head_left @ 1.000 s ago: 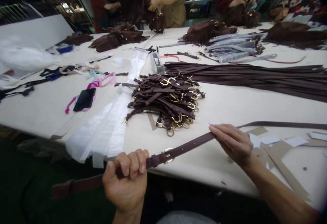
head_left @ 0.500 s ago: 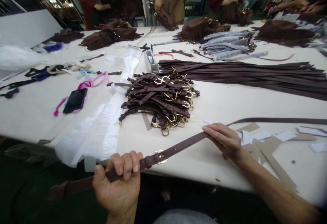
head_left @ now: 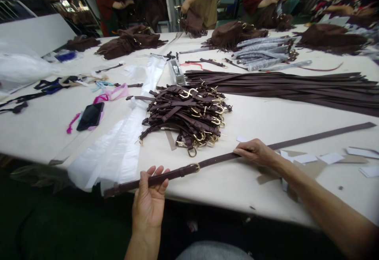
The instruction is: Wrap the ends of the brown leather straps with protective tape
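A long dark brown strap [head_left: 217, 159] with a gold buckle [head_left: 195, 168] stretches between my hands along the table's front edge. My left hand [head_left: 152, 189] holds its buckle end from below, thumb in front and fingers behind. Farther along, my right hand [head_left: 256, 151] pinches the strap from above, and the tail runs on to the right over the table. Behind the strap lies a heap of short brown straps [head_left: 180, 113] with gold hooks and rings.
Long brown strips [head_left: 281, 88] lie behind at right. Paper and card pieces [head_left: 306, 158] are scattered at front right. A phone [head_left: 90, 116] and white plastic sheeting [head_left: 115, 145] lie left. Brown fringed bags [head_left: 127, 42] sit at the back, where several people stand.
My left hand has turned palm up and loosened from a fist grip, and the strap's buckle end has risen and moved right. The strap's tail has swung straight across the table.
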`<state>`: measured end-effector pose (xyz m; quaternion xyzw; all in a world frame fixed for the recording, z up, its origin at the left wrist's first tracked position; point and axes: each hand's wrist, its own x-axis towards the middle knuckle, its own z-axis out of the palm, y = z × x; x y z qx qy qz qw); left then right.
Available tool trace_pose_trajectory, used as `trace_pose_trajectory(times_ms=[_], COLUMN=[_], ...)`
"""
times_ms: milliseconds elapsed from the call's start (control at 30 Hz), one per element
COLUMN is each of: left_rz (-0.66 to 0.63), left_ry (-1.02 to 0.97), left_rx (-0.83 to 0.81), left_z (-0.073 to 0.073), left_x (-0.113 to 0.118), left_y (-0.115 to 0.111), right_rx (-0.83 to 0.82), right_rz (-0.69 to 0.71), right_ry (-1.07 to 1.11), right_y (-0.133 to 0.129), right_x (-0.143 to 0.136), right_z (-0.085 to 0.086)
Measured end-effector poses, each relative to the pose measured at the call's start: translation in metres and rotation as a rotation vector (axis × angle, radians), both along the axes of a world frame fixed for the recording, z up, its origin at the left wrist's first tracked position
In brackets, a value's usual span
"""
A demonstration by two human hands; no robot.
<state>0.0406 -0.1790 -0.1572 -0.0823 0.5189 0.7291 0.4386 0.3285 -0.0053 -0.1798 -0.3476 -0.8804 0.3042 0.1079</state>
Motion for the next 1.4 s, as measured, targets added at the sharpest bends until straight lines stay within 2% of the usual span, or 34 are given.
trace_pose_trajectory(times_ms=[100, 200, 267, 333, 400, 467, 533, 633, 733, 800, 867, 900, 1000, 1067, 1133, 1200, 1300, 1400], left_rz=[-0.004, -0.031, -0.075, -0.119, -0.146, -0.160, -0.165, -0.170, -0.252, -0.409, -0.525, -0.516, -0.289, -0.208, -0.203, -0.247, -0.329, -0.333], left_ry=[-0.006, -0.002, -0.001, -0.020, -0.034, -0.032, -0.019, 0.037, 0.185, 0.370, 0.651, 0.821, 1.315, 1.522, 1.603, 1.598, 1.544, 1.505], left_rx=[0.021, 0.063, 0.082, 0.086, 0.095, 0.102, 0.104, 0.167, 0.147, 0.063, -0.030, -0.088, -0.386, -0.561, -0.646, -0.661, -0.647, -0.620], left_z=[-0.005, -0.007, -0.010, -0.013, -0.017, -0.019, -0.020, -0.020, -0.018, -0.013, -0.006, -0.002, 0.005, 0.002, -0.006, -0.014, -0.022, -0.021], left_x=[-0.001, 0.007, 0.017, 0.027, 0.035, 0.040, 0.046, 0.054, 0.049, 0.030, -0.002, -0.022, -0.084, -0.119, -0.145, -0.162, -0.177, -0.186], left_y=[0.000, -0.001, 0.000, 0.002, 0.006, 0.008, 0.009, 0.006, 0.000, -0.004, -0.009, -0.011, -0.011, -0.004, 0.008, 0.022, 0.038, 0.046], right_rx=[0.032, 0.134, 0.279, 0.492, 0.605, 0.536, 0.453, 0.448, 0.548, 0.569, 0.526, 0.498, 0.388, 0.287, 0.202, 0.154, 0.089, 0.017], right_rz=[0.026, 0.051, 0.051, 0.038, 0.005, 0.016, 0.126, 0.255, 0.312, 0.315, 0.289, 0.269, 0.229, 0.239, 0.259, 0.273, 0.275, 0.250], right_ry=[-0.043, -0.089, -0.071, 0.001, 0.123, 0.261, 0.320, 0.304, 0.282, 0.306, 0.339, 0.360, 0.407, 0.403, 0.384, 0.375, 0.347, 0.306], right_y=[0.005, 0.012, 0.017, 0.016, 0.003, -0.022, -0.049, -0.077, -0.081, -0.076, -0.068, -0.064, -0.060, -0.061, -0.064, -0.064, -0.060, -0.056], right_x=[0.004, 0.021, 0.029, 0.024, 0.002, -0.034, -0.075, -0.128, -0.151, -0.153, -0.151, -0.149, -0.150, -0.154, -0.158, -0.161, -0.162, -0.163], right_z=[-0.001, -0.002, -0.001, 0.002, 0.010, 0.020, 0.025, 0.021, 0.009, 0.003, -0.001, -0.002, -0.001, -0.001, -0.001, -0.002, -0.002, -0.002])
